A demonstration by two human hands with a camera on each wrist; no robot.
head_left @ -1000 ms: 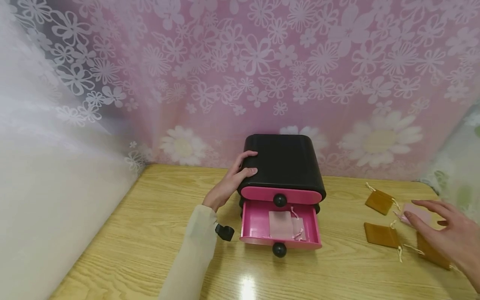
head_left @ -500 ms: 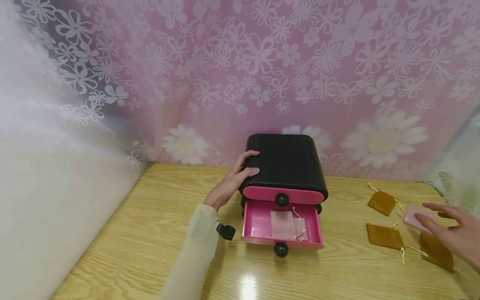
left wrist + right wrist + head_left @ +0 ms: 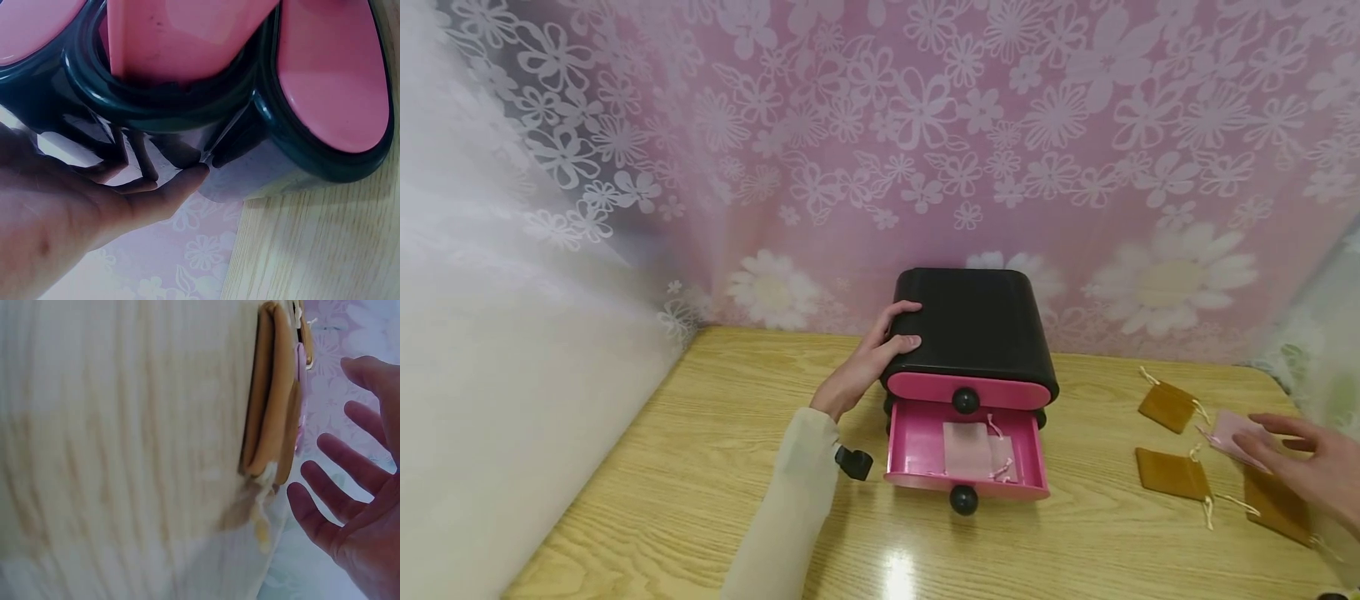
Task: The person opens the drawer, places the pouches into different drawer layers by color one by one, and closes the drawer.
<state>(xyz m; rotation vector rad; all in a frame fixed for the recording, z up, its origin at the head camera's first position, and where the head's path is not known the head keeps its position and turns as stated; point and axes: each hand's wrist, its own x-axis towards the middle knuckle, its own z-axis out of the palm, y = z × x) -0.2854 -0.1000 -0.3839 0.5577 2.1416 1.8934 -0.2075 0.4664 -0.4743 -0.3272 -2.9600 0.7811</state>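
Note:
A black drawer cabinet [image 3: 973,321] with pink drawer fronts stands against the curtain. My left hand [image 3: 868,360] holds its upper left edge, thumb and a finger on top. In the left wrist view, other fingers [image 3: 169,194] press its side. The lower drawer [image 3: 913,442] is pulled out, with pale pink drawstring pouches [image 3: 966,450] lying inside it. At the far right, my right hand [image 3: 1311,458] hovers over a pink pouch [image 3: 1228,429], partly covering it in the head view. Nothing is between its spread fingers [image 3: 337,503] in the right wrist view.
Brown drawstring pouches lie around the pink one: one pouch behind [image 3: 1167,406], another pouch to its left [image 3: 1172,472], and a third pouch [image 3: 1276,508] nearer me. The wooden table [image 3: 700,483] meets a flowered curtain [image 3: 850,167] at the back.
My right hand has shifted a little to the right over the pink pouch, uncovering more of it and of the nearest brown pouch. The left hand keeps its hold on the cabinet.

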